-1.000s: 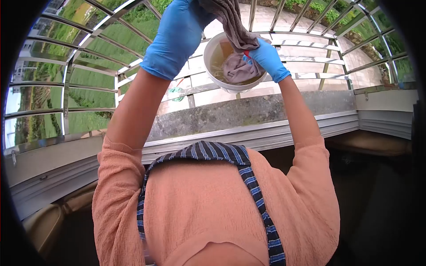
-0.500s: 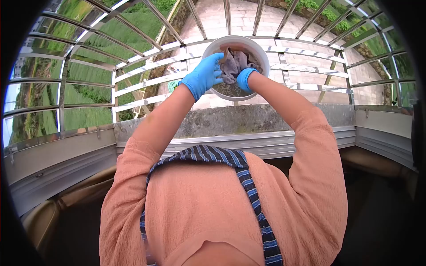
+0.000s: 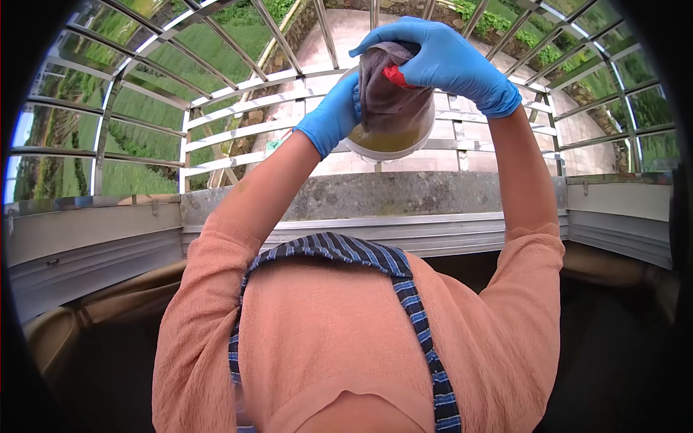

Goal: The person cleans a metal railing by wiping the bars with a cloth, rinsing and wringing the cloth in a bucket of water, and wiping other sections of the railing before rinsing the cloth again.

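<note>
The right hand, in a blue glove, has its grip closed over the top of a grey cloth, holding it up so it hangs into a white bucket. A bit of red shows under the fingers; I cannot tell what it is. The left hand, also gloved, is pressed against the cloth's left side at the bucket's rim, its fingers curled around the cloth. Yellowish water lies in the bottom of the bucket.

The bucket rests on a curved steel grille of bars that bulges out beyond a window. Just below it runs a grey concrete ledge, stained green in spots, and under that a metal window frame with several tracks. Through the bars, far below, lie a paved yard and green fields. The person wears an orange top with a striped blue apron strap. The room side below the frame is dark.
</note>
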